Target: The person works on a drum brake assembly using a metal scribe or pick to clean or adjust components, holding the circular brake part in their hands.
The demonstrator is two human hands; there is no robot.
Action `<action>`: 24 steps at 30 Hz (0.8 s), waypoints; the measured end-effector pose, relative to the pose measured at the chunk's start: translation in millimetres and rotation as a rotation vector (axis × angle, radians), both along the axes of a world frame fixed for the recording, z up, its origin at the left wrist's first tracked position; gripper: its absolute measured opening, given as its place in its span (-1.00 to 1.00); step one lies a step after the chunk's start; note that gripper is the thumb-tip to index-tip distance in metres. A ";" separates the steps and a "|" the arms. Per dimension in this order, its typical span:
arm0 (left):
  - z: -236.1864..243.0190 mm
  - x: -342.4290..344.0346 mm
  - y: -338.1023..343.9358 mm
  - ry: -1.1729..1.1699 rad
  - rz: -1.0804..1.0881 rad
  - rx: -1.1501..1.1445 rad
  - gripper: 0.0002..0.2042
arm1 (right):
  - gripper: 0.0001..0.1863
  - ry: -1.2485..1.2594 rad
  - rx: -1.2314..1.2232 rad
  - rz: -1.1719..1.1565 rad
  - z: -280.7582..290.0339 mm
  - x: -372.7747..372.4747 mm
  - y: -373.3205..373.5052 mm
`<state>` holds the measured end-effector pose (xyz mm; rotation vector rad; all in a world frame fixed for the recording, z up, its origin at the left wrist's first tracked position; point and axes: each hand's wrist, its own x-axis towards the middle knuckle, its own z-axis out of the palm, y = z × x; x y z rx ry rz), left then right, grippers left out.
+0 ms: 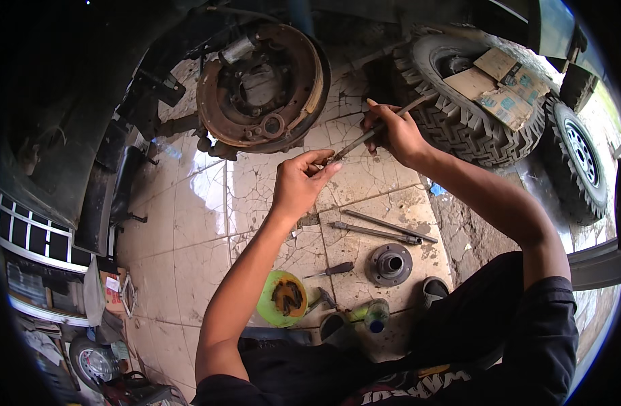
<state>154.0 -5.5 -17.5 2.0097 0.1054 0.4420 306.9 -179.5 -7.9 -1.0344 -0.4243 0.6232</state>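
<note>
Out in front of me a long, thin metal rod slants up to the right. My right hand is closed around its middle, while my left hand pinches its lower end between thumb and fingers. The exact shape of that tip is hidden by the fingers. Just beyond my left hand is a rusty round brake assembly with curved shoes. On the tiles below my hands lie two metal bars, one with a thicker end. Close to them sits a round metal hub flange.
Near my feet are a green bowl holding dark pieces in brown liquid, a screwdriver, a hammer and a bottle. At right, a large knobbly tyre bears cardboard; another wheel stands beside it.
</note>
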 end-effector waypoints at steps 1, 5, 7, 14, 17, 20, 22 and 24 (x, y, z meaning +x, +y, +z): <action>0.8 0.5 1.6 0.030 -0.011 -0.068 -0.70 | -0.58 0.000 -0.006 0.008 -2.2 1.5 0.1; 3.2 1.4 7.5 0.113 -0.040 -0.238 -0.75 | -0.58 0.015 -0.031 0.027 -7.4 3.3 0.6; 2.8 1.0 9.4 0.133 -0.052 -0.269 -0.76 | -0.57 0.020 -0.070 0.031 -6.7 2.8 1.2; 5.2 -0.5 24.5 0.227 -0.076 -0.345 -0.76 | -0.40 -0.070 -0.320 0.225 0.1 9.3 -6.6; 5.8 -1.1 22.2 0.233 -0.002 -0.405 -0.75 | -0.34 -0.066 -0.301 0.228 4.2 5.2 -6.4; 1.1 0.5 20.5 0.164 0.084 -0.415 -0.76 | -0.33 -0.052 -0.281 0.203 6.1 4.1 -1.8; 0.1 1.3 21.7 0.070 0.155 -0.351 -0.77 | -0.34 -0.046 -0.280 0.160 7.2 7.3 -2.6; 5.9 -0.3 28.9 -0.050 0.242 -0.229 -0.77 | -0.36 -0.041 -0.282 0.087 8.0 13.7 -5.8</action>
